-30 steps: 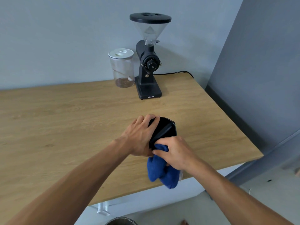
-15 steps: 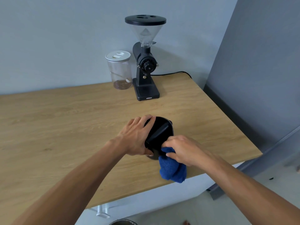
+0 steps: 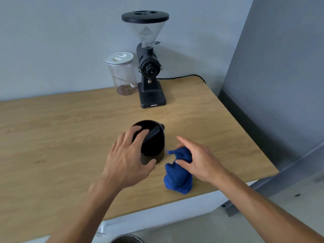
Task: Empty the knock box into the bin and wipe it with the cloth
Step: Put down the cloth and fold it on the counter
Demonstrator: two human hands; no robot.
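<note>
1. Left hand (image 3: 126, 160) hovered spread wide over the knock box (image 3: 151, 142), fingers (image 3: 140, 135) splayed across its rim, grip released and clasping nothing.
2. There it was, the black knock box, upright on the wooden tabletop (image 3: 52, 137), its bar across the open mouth.
3. Just to its right, the blue cloth (image 3: 178, 174) lay crumpled near the tabletop's front edge.
4. Right hand (image 3: 198, 160) sat on the cloth, fingers loose and open, touching rather than clenching it.
5. At the back stood a clear jar (image 3: 122, 74) and, right of it, a black grinder (image 3: 149, 67).
6. The bin's (image 3: 128, 239) rim peeked in at the bottom edge.
</note>
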